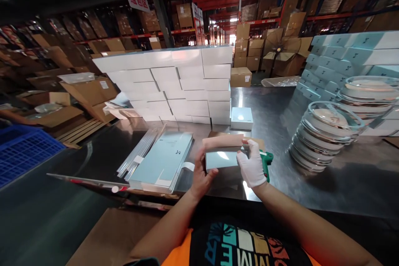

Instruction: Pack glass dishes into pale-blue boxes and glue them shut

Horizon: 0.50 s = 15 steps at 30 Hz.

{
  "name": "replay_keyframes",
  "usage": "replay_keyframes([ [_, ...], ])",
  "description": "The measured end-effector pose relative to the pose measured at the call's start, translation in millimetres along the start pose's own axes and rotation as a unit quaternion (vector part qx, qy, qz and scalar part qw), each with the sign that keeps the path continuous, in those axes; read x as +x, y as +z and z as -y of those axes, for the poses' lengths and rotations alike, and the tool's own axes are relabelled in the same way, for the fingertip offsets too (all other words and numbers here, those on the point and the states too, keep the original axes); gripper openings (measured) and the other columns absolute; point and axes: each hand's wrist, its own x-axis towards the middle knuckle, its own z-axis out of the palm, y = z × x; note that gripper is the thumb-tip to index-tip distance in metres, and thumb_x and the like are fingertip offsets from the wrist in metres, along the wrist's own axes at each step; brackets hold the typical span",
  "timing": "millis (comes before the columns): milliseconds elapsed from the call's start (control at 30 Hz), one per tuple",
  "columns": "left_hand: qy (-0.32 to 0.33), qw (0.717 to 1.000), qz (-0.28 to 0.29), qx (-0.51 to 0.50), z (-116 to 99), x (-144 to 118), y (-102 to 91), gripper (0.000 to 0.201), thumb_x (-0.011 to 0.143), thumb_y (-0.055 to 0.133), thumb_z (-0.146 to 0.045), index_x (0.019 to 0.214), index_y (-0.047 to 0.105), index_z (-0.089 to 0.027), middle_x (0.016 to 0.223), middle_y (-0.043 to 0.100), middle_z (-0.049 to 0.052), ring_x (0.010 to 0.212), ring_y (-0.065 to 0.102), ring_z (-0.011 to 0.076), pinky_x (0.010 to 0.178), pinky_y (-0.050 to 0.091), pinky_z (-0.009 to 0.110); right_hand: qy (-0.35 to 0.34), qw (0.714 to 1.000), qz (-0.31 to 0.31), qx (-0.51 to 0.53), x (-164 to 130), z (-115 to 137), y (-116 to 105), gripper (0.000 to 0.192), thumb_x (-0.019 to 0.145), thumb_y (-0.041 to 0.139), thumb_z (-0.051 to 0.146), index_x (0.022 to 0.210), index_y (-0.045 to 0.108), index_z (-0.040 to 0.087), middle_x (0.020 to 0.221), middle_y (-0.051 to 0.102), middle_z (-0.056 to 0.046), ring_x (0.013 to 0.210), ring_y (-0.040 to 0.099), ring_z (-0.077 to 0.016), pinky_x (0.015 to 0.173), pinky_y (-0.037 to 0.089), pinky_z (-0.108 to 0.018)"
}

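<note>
Both hands are gripping one small pale blue-grey box [222,158] just above the steel table [311,174], close in front of the person's chest. The left hand [201,176], bare, is curling round the box's left end, thumb on its near face and fingers tucked behind. The right hand [252,166], in a white glove, is clamping the right end, fingers folded over the top edge. The box is showing a smooth, slightly glossy near face that is catching a patch of light, and a tan or pinkish upper panel is standing along its top; whether that is a flap or a separate sheet is hard to tell.

A green tool [267,162] is poking out from behind the gloved hand, mostly hidden, so I cannot tell what it is. A brown card [218,135] is lying under the box, largely covered. To the left a stack of flat blue-grey sheets [166,160] is resting beside clear strips, its marking too small to read. Behind is sitting a wall of white boxes [183,87], with a single small box [242,118] at its foot. On the right, stacks of round clear-lidded trays [324,135] are blurring toward the picture's edge, their contents indistinct, and blue boxes [336,58] are piling up behind them. A blue crate [21,149] is being cut off at the left edge.
</note>
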Motion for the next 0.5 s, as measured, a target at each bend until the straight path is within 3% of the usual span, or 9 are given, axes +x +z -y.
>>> replay_keyframes([
  [100, 0.014, 0.998, 0.053, 0.044, 11, 0, -10.2, 0.073, 0.077, 0.083, -0.082, 0.122, 0.078, -0.025, 0.126, 0.075, 0.014, 0.140, 0.060, 0.0403, 0.118, 0.048, 0.055, -0.040, 0.999, 0.023, -0.016, 9, -1, -18, 0.040, 0.095, 0.058, 0.036, 0.133, 0.060, 0.027, 0.130, 0.076, -0.009, 0.108, 0.076, -0.0235, 0.102, 0.060, -0.042],
  [200, -0.012, 0.998, -0.006, 0.055, 14, 7, -19.7, 0.072, 0.075, 0.084, -0.082, 0.117, 0.080, -0.025, 0.118, 0.077, 0.012, 0.135, 0.064, 0.0393, 0.116, 0.050, 0.054, -0.021, 0.980, 0.089, -0.178, 25, -6, -53, 0.036, 0.099, 0.056, 0.043, 0.125, 0.067, 0.021, 0.127, 0.076, -0.016, 0.109, 0.076, -0.0295, 0.099, 0.060, -0.045],
  [300, -0.030, 0.997, -0.059, 0.031, 10, 16, -22.9, 0.071, 0.077, 0.083, -0.082, 0.116, 0.080, -0.023, 0.116, 0.077, 0.011, 0.121, 0.070, 0.0352, 0.108, 0.054, 0.049, 0.106, 0.882, 0.182, -0.422, 36, -21, -82, 0.039, 0.094, 0.067, 0.048, 0.116, 0.073, 0.017, 0.120, 0.076, -0.023, 0.104, 0.077, -0.0376, 0.093, 0.059, -0.050],
  [367, -0.025, 0.999, -0.042, 0.005, 7, 21, -22.0, 0.072, 0.079, 0.079, -0.084, 0.116, 0.080, -0.022, 0.116, 0.077, 0.012, 0.113, 0.072, 0.0331, 0.103, 0.056, 0.046, 0.185, 0.838, 0.218, -0.466, 37, -32, -91, 0.050, 0.088, 0.076, 0.047, 0.126, 0.071, 0.015, 0.117, 0.076, -0.025, 0.096, 0.078, -0.0390, 0.087, 0.059, -0.049],
  [433, -0.022, 0.999, -0.026, -0.012, 4, 25, -20.4, 0.074, 0.079, 0.076, -0.086, 0.115, 0.079, -0.022, 0.114, 0.077, 0.012, 0.110, 0.073, 0.0326, 0.100, 0.057, 0.045, 0.224, 0.844, 0.208, -0.442, 36, -41, -95, 0.067, 0.079, 0.084, 0.040, 0.137, 0.065, 0.013, 0.114, 0.078, -0.025, 0.091, 0.079, -0.0389, 0.082, 0.060, -0.047],
  [500, -0.035, 0.999, -0.027, -0.016, 1, 29, -19.2, 0.073, 0.081, 0.076, -0.086, 0.115, 0.079, -0.021, 0.113, 0.078, 0.012, 0.109, 0.073, 0.0323, 0.099, 0.056, 0.045, 0.232, 0.875, 0.173, -0.389, 33, -45, -98, 0.068, 0.071, 0.086, 0.031, 0.134, 0.065, 0.015, 0.105, 0.080, -0.020, 0.086, 0.078, -0.0364, 0.074, 0.061, -0.044],
])
